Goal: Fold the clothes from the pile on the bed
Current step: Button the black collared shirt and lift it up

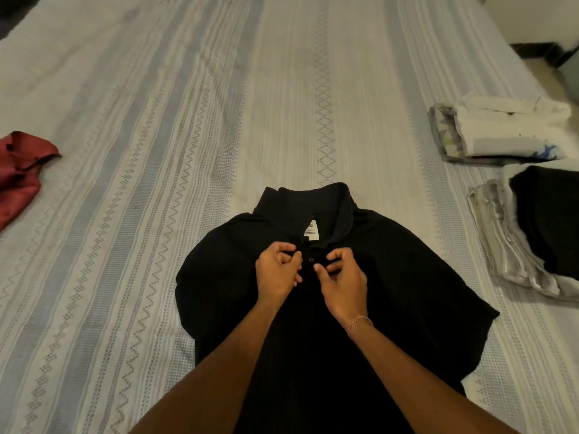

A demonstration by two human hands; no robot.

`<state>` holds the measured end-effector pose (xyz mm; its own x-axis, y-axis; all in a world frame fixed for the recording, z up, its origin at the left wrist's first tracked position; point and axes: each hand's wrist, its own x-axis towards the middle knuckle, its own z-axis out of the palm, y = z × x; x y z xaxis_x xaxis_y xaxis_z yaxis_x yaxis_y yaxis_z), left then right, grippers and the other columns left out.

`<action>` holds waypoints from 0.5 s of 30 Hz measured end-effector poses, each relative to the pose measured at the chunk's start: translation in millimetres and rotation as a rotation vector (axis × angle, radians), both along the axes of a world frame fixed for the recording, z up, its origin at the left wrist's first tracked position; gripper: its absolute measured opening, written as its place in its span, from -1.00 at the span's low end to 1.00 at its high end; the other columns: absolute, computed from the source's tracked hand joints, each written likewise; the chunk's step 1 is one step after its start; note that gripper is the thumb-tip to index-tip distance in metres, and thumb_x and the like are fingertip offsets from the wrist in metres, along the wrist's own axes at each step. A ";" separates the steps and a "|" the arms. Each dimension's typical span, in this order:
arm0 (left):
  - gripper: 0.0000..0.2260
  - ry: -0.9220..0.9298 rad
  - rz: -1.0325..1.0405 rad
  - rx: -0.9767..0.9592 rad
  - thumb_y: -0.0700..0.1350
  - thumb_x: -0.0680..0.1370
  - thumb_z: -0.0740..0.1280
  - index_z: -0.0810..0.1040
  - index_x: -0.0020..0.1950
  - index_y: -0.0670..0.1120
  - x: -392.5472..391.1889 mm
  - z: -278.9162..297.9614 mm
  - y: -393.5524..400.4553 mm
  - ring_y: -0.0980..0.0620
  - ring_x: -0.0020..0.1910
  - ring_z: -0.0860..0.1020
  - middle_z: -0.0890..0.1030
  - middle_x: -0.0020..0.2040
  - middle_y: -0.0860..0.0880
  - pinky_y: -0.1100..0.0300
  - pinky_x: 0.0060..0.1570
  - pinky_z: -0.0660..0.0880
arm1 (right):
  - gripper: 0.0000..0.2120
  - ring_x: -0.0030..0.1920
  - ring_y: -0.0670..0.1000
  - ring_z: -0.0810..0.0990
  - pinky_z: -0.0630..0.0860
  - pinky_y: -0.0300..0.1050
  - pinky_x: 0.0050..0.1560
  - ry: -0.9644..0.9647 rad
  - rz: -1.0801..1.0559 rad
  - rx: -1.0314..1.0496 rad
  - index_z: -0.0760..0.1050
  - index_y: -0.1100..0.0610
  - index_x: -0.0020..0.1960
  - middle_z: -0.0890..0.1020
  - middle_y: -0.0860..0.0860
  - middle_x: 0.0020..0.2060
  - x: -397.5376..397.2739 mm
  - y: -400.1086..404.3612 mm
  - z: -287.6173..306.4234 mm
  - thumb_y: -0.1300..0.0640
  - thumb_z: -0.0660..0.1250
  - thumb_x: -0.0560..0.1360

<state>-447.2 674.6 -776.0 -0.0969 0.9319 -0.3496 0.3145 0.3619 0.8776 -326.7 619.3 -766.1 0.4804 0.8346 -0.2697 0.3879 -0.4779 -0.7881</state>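
Head view gives us a black polo shirt (407, 277) spread front-up on the bed (156, 151), its collar (316, 198) pointing away from us and a white label (311, 232) showing inside the neck. Our left hand (277, 267) sits on the left side of the button placket just below the collar, its fingers curled with the tips pinching the dark fabric there; the grip is narrow and closed on the shirt. Our right hand (343, 277) mirrors it on the other side of the placket, thumb and curled fingers pinching the cloth, again a narrow grip that holds the shirt. Between the two hands we can see a small dark button (311, 260) on the placket, and the hands lie close together without touching each other. A thin bracelet (360, 320) circles our right wrist. Both forearms reach in from the lower edge across the shirt's body, which covers the near middle of the bed. To the right, near the bed's edge, we see a folded stack of pale clothes (507, 133), and nearer to us a second folded stack (517, 245) with a black garment on top of light ones. Far to the left lies a crumpled red garment (22, 170), well apart from the shirt. The bed cover is pale with striped zigzag and diamond bands.
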 end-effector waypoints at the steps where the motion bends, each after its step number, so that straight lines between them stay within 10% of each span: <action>1: -0.89 0.071 -0.037 0.058 -0.16 0.56 0.44 0.59 0.06 -0.11 0.0 0.2 2.4 0.05 -0.50 0.60 0.65 -0.38 -0.04 0.19 -0.47 0.54 | -0.70 -0.16 -0.13 0.59 0.62 -0.14 -0.13 -0.147 0.079 0.062 0.40 -0.12 0.16 0.55 -0.14 -0.08 4.4 0.1 2.0 0.05 0.45 0.53; 7: -0.80 0.276 -0.025 0.141 -0.03 0.55 0.46 0.66 0.14 -0.06 10.7 -0.3 11.0 0.17 -0.49 0.59 0.62 -0.39 0.08 0.11 -0.17 0.65 | -0.71 -0.21 -0.05 0.57 0.43 -0.23 -0.32 -0.671 0.387 0.100 0.55 -0.04 0.32 0.56 0.00 0.01 31.8 28.6 3.2 0.00 0.33 0.62; 15: -0.85 0.428 -0.146 0.212 -0.04 0.57 0.44 0.70 0.10 -0.01 13.9 -1.0 23.3 0.13 -0.15 0.65 0.69 -0.11 0.08 0.07 -0.08 0.64 | -0.79 -0.11 -0.01 0.46 0.61 -0.03 -0.24 -0.679 0.633 0.171 0.53 0.01 0.22 0.44 0.04 0.02 36.7 57.5 6.4 -0.01 0.25 0.65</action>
